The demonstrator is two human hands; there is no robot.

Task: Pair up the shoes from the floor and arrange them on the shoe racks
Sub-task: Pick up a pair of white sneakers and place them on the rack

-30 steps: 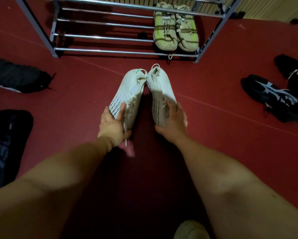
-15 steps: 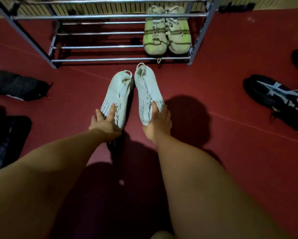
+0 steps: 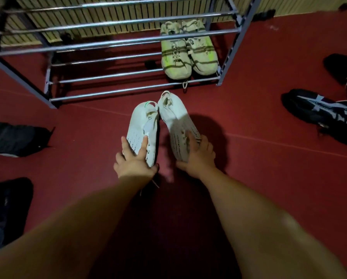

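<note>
Two white knit shoes are held above the red floor just in front of the metal shoe rack (image 3: 128, 92). My left hand (image 3: 135, 162) grips the toe of the left white shoe (image 3: 142, 125). My right hand (image 3: 198, 156) grips the toe of the right white shoe (image 3: 176, 121). Their heels point at the rack and nearly touch. A pale yellow-green pair of sneakers (image 3: 188, 53) stands on the rack's lowest tier at its right end.
A black shoe with white stripes (image 3: 319, 111) lies on the floor at right, another dark shoe (image 3: 341, 67) behind it. Dark shoes (image 3: 15, 137) and a dark heap (image 3: 5, 210) lie at left. A slatted wall stands behind the rack.
Both hands have carried the white shoes forward, closer to the rack's lowest tier. More of the rack's upper bars have come into view.
</note>
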